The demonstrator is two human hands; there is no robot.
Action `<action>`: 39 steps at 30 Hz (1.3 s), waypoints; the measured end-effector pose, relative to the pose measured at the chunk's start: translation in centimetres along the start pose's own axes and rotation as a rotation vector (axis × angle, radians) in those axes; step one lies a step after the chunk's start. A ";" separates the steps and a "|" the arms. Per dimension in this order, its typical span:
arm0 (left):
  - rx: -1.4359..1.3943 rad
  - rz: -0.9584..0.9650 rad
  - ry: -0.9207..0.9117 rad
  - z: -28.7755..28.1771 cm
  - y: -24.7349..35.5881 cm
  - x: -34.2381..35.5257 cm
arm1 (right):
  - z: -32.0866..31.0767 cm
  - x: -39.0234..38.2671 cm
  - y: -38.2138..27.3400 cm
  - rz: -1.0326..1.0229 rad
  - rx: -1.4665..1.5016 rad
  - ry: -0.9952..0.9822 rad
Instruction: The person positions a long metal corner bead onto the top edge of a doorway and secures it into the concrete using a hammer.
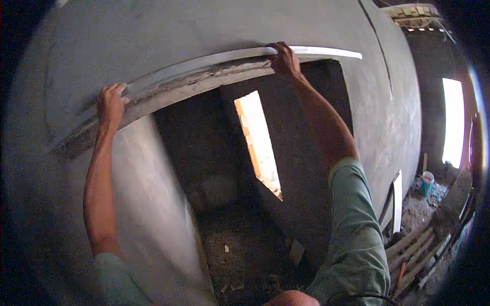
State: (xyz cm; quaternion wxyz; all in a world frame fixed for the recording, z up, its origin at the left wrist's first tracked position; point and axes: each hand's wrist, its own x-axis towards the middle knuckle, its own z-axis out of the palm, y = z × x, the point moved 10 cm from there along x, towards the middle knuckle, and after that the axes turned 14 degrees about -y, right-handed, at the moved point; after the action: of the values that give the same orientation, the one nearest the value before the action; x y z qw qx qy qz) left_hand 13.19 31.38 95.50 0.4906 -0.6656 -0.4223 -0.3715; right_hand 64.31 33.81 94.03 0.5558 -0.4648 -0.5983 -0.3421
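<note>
Filling most of the view, a grey plastered wall [153, 41] bends with the lens, cut on the right by a dark, narrow line running down its surface. Within it stands a tall, shadowed doorway [199, 153], its top edge rough and broken. Through the doorway shows a slanting bright window opening [263, 145] with orange-brown blocks along its left side; a second bright opening [452, 122] glares at the far right. Several long poles [413, 245] lie at the lower right. A long pale bar [240, 53] runs against the wall just above the doorway, following its top edge; its right end reaches past the opening's corner, while its left end is hard to make out. Both arms rise toward it, the right in a grey-green sleeve [357, 229]. Near the poles, a teal and white bucket [427, 184] stands on rubble-strewn ground. Set well apart, the two hands are on the bar: the right hand [284, 61] wraps around it, and the left hand [111, 106] grips it farther along with bent fingers. Smallest is a white scrap [226, 249] on the dim floor inside.
</note>
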 end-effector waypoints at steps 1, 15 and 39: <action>-0.011 -0.003 0.002 0.8 -0.5 -1.0 | 0.2 -0.6 -2.0 -0.022 -0.021 0.011; 0.111 0.016 0.040 0.6 0.6 -0.6 | -0.3 -2.2 -1.9 -0.049 -0.059 0.012; 0.168 -0.021 -0.012 0.5 1.1 -1.1 | 2.7 0.3 -0.9 -0.272 -0.336 -0.112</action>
State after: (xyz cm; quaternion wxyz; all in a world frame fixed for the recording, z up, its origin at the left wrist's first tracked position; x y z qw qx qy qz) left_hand 13.81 31.46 93.98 0.5381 -0.6198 -0.4619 -0.3361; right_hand 62.50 36.08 93.98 0.3852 -0.4842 -0.6201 -0.4823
